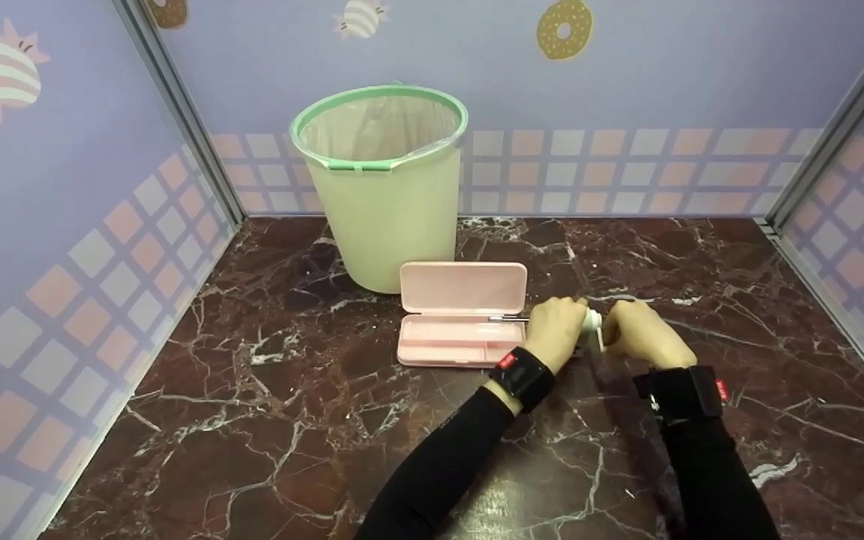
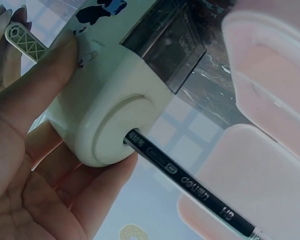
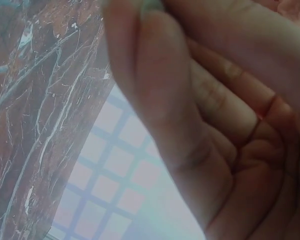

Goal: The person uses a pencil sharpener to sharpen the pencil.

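My left hand (image 1: 556, 328) grips a white crank pencil sharpener (image 2: 102, 75) with dark cartoon prints, thumb on one side and fingers on the other. A black HB pencil (image 2: 182, 177) sticks out of the round hole in its front. On the sharpener's side is a dark see-through shavings drawer (image 2: 172, 52). At the back, my right hand (image 1: 643, 331) pinches the end of the crank handle (image 2: 26, 42); in the right wrist view its thumb and fingertips meet, largely hiding the knob. The pencil's far end reaches over the pink pencil case (image 1: 463, 288).
The pencil case lies with its lid up, just left of my left hand. Behind it stands a pale green trash bin (image 1: 394, 217) with a liner. Patterned panels (image 1: 627, 172) enclose the dark marbled table (image 1: 267, 420) at the back and sides.
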A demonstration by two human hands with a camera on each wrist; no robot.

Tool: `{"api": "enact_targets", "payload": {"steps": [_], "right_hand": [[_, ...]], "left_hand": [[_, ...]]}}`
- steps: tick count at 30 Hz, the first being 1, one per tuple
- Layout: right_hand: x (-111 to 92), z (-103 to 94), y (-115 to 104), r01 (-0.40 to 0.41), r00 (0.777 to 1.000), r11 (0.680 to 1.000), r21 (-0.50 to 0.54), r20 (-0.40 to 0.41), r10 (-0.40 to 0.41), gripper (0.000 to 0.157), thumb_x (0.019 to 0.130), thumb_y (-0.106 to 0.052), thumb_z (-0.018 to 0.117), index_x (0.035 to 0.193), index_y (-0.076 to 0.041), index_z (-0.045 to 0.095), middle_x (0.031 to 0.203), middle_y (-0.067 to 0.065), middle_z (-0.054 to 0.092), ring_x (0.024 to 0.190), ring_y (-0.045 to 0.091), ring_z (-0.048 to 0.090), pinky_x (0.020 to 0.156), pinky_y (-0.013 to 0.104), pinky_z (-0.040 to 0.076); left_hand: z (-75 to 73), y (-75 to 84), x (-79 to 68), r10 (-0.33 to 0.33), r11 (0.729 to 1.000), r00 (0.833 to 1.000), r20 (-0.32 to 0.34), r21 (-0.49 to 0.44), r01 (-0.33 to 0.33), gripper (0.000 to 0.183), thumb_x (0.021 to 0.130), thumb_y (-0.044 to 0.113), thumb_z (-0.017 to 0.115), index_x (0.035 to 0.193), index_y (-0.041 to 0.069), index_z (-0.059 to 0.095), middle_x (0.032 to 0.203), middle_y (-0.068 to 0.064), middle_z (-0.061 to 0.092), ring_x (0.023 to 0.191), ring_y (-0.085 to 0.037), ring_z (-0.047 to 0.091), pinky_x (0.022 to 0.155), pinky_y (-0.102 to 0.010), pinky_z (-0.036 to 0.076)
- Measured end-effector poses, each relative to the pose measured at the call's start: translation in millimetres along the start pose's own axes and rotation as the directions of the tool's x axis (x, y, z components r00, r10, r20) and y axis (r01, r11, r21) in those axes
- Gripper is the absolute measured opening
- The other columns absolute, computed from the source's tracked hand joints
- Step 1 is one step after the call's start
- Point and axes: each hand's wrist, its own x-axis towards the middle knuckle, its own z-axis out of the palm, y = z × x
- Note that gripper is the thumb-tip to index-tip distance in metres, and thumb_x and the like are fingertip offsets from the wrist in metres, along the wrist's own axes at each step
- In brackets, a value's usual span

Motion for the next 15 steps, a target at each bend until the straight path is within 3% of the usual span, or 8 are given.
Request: {"api": "enact_targets", "payload": {"steps": [11,15], "right_hand": [[-6.8,-9.6,0.1,0.03,0.996,0.999,0.034,-0.083,-0.027,0.011,0.063,0.008,0.073,0.065,-0.003,0.07,0.062,0.004,0.068,0.055,0.01,0.052,0.055,0.026,0.044],[-6.5,-10.1,-0.9,0.03,0.987,0.999,0.027,-0.159,-0.025,0.009,0.068,0.005,0.076,0.067,-0.002,0.072,0.065,0.008,0.071,0.056,0.011,0.057,0.057,0.028,0.048]], "left_hand": [[-0.2,2.1,2.0,0.043,0.999,0.999,0.015,0.012,-0.043,0.021,0.092,0.026,0.057,0.103,0.022,0.074,0.089,0.008,0.075,0.075,-0.011,0.069,0.061,-0.023,0.056],[1.7,0.3,0.9,0.055,0.999,0.998,0.01,0.002,-0.055,0.02,0.092,0.025,0.056,0.102,0.022,0.074,0.089,0.007,0.074,0.074,-0.011,0.07,0.061,-0.025,0.057]]}}
